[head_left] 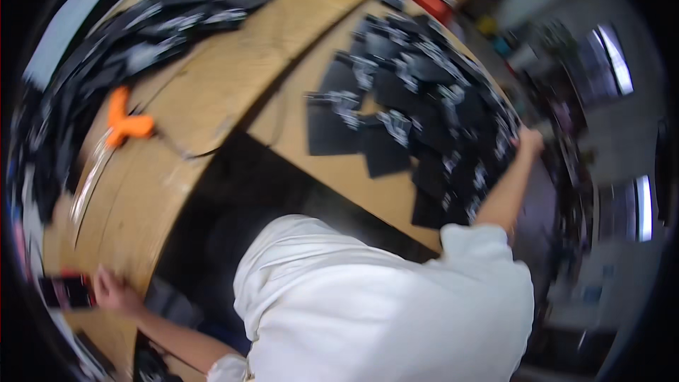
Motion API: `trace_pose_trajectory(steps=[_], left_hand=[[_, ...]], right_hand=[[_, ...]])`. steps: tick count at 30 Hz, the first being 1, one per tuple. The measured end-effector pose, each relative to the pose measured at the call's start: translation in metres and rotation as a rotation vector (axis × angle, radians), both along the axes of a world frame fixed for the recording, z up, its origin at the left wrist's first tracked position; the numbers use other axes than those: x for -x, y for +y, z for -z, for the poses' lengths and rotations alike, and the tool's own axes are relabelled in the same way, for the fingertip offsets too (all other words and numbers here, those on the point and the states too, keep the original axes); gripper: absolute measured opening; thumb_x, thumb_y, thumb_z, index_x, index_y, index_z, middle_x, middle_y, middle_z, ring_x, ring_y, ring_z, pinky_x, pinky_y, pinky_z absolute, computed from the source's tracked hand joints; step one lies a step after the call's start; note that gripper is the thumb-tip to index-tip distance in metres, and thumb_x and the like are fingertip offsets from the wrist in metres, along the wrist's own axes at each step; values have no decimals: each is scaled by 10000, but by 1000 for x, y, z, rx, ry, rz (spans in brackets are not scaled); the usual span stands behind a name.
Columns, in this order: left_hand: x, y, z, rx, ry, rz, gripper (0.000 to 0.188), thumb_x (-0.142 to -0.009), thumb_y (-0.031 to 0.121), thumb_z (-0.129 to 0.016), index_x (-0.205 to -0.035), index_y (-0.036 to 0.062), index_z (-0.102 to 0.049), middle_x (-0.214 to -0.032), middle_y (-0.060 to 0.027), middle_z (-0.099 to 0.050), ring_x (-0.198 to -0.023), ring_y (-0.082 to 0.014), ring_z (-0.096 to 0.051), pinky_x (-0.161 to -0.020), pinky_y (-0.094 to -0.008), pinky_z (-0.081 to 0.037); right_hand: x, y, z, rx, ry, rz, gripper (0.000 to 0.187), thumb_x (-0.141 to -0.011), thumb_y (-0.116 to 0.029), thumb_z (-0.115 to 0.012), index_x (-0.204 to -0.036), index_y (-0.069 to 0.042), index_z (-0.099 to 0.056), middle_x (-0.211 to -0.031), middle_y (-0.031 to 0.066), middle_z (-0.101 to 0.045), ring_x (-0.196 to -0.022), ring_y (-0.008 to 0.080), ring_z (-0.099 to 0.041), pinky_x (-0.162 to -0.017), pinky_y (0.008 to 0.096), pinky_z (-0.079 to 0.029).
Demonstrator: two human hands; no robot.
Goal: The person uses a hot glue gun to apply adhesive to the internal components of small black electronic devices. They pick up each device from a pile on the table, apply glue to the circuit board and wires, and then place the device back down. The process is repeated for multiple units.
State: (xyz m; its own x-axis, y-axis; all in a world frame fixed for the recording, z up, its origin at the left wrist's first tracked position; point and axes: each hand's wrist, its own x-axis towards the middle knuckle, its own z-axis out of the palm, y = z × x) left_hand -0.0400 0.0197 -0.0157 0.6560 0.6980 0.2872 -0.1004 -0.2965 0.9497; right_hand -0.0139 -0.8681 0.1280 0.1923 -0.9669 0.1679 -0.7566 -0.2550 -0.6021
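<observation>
My left hand (117, 293), its fingers curled and blurred, is beside a dark phone (67, 291) with a red edge, at the lower left on the wooden table. Whether it grips the phone I cannot make out. Stretched far out to the right, my right hand (529, 141) reaches the outer edge of a spread pile of flat black pieces (417, 92). They look like fabric, with pale shiny bits on them. Motion blur smears this hand's fingers, and what they touch there is unclear.
An orange tool (127, 122) with a dark cord lies on the left table (205, 92). Beyond it stretches another heap of black pieces (152, 32). A dark gap (240, 184) opens between the two tabletops. A red box (430, 4) stands past the right pile.
</observation>
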Motion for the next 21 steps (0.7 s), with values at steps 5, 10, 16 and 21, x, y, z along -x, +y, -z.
trace_pose_trajectory(steps=[5, 10, 16, 21], left_hand=[[-12, -35, -16, -273, 43, 112, 128, -901, 78, -638, -817, -18, -635, -580, -1, -548, -501, -45, -481, -463, -205, -352], [-12, -34, -24, -338, 24, -31, 156, -869, 51, -662, -733, -2, -605, -537, 67, -364, -487, -27, -284, -471, -232, -193], [-13, -33, -29, -313, 51, 26, 147, -826, 37, -670, -703, 11, -594, -503, 45, -334, -466, -45, -285, -463, -249, -201], [-15, -39, -40, -383, 98, 64, 135, -784, 44, -690, -689, 16, -598, -482, -12, -386, -425, -84, -341, -437, -265, -238]], right_hand=[[-158, 146, -23, 678, -49, -675, 309, -854, -356, -663, -948, -69, -724, -826, 148, -713, -784, 285, -698, -716, 361, -527], [-334, 440, 10, 822, -384, -1594, 298, -808, -292, -700, -1005, -69, -701, -896, 143, -692, -865, 323, -663, -786, 395, -509], [-489, 571, 64, 531, -1, -1755, 468, -804, -417, -691, -1119, -72, -657, -1034, 199, -669, -1011, 376, -616, -887, 434, -488], [-485, 562, 46, 711, -53, -1754, 405, -875, -396, -618, -1031, -25, -668, -882, 255, -661, -880, 401, -642, -792, 473, -509]])
